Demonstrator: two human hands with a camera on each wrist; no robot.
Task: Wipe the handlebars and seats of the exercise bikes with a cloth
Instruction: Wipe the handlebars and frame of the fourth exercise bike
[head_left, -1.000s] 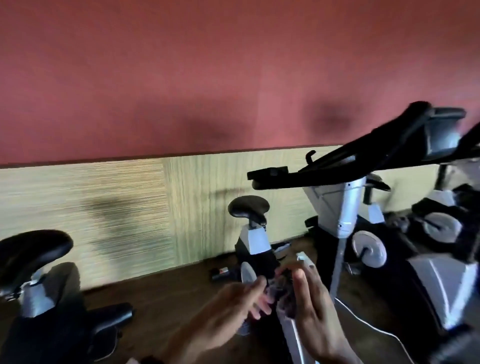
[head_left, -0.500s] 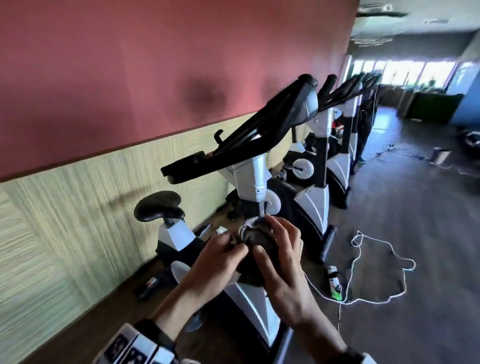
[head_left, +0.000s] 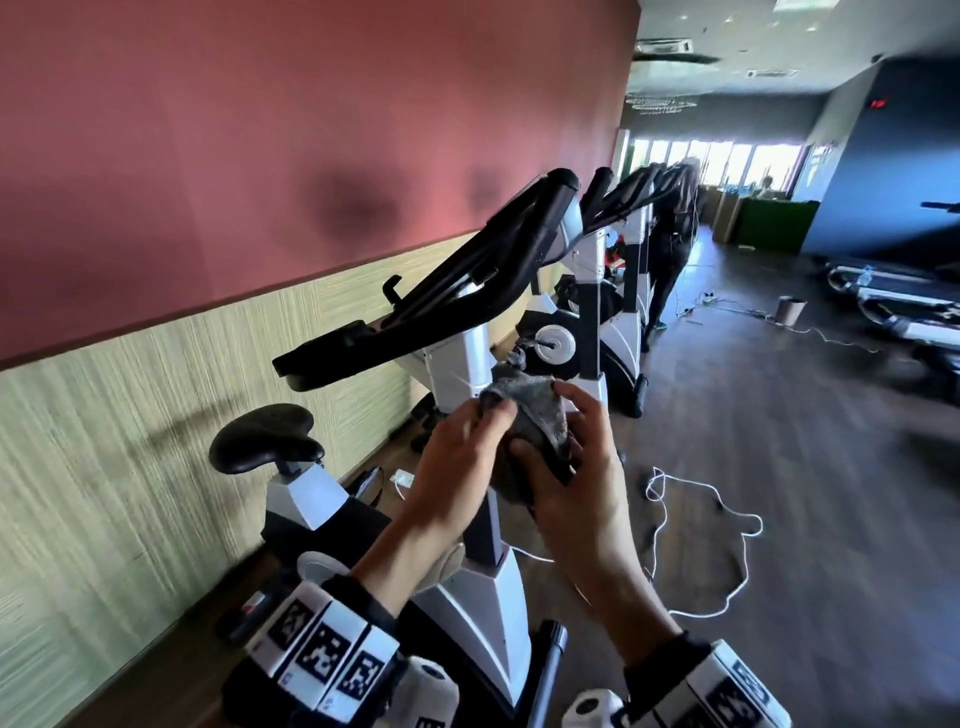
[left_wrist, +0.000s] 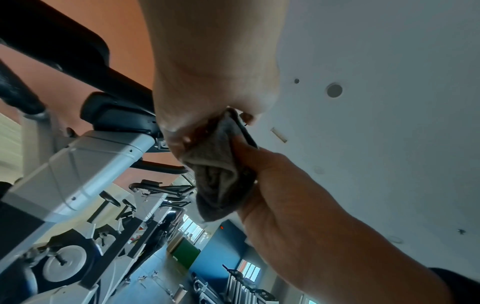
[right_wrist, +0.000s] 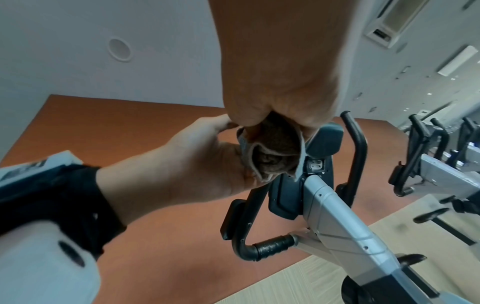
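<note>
Both hands hold a bunched grey cloth (head_left: 535, 415) in the air in front of me. My left hand (head_left: 462, 457) pinches its upper edge and my right hand (head_left: 571, 467) cups it from below and the right. The cloth (left_wrist: 221, 179) shows between both hands in the left wrist view, and the cloth (right_wrist: 272, 152) shows likewise in the right wrist view. Just beyond the hands stands an exercise bike with black handlebars (head_left: 467, 291) and a black seat (head_left: 265, 436) to the left. The hands are apart from the bike.
A row of several more bikes (head_left: 618, 260) runs along the red and beige wall. A white cable (head_left: 737, 525) loops on the dark wood floor to the right. A person (head_left: 670, 249) stands at the far bikes. A treadmill (head_left: 893, 301) sits at far right.
The view has swung right, from the wall to down the row of bikes. The cloth has risen a little and my fingers have shifted on it, spreading it slightly.
</note>
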